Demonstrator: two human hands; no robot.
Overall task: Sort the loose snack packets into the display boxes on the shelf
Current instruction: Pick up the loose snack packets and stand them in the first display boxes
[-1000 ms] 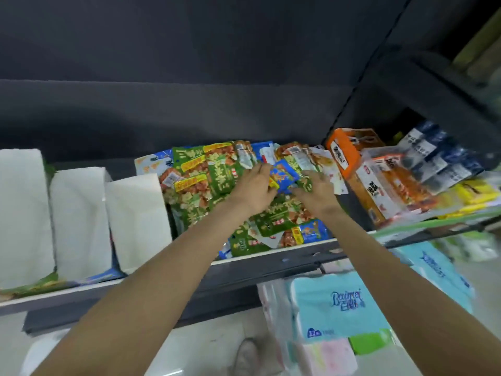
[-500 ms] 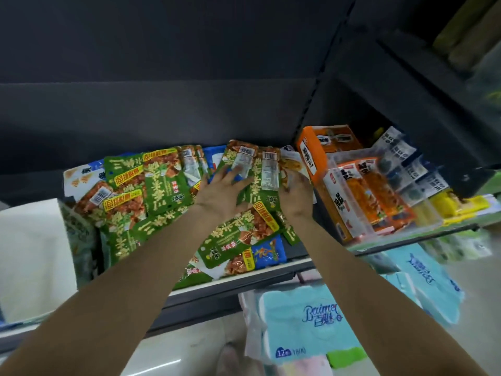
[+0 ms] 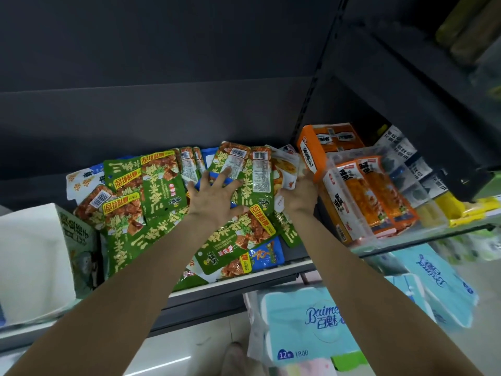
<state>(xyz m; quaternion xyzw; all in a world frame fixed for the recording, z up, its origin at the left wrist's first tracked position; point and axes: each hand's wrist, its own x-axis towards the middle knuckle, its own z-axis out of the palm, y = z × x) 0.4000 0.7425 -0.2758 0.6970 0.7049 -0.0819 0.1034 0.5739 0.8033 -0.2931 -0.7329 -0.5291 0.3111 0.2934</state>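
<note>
- The left hand (image 3: 217, 198) lies flat, fingers (image 3: 226, 176) spread, on the heap of green snack packets (image 3: 160, 185) on the shelf (image 3: 244, 283).
- The right hand (image 3: 299, 195), right of the heap, grips a pale packet (image 3: 284, 169).
- An orange display box (image 3: 309, 156) touches that hand's right side.
- Tissue packs (image 3: 311, 321) sit below the shelf.

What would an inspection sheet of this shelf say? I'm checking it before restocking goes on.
Surface: dark shelf, mostly covered.
Job's things: green snack packets heaped loose, overlapping; blue packet at the front edge; orange display box and clear box of orange packets to the right.
Clutter: white carton at the left.
Grippers: left hand spread flat on the heap; right hand at a white packet, grip unclear.
Cables: nothing seen.
Surroundings: tissue packs below the shelf.
</note>
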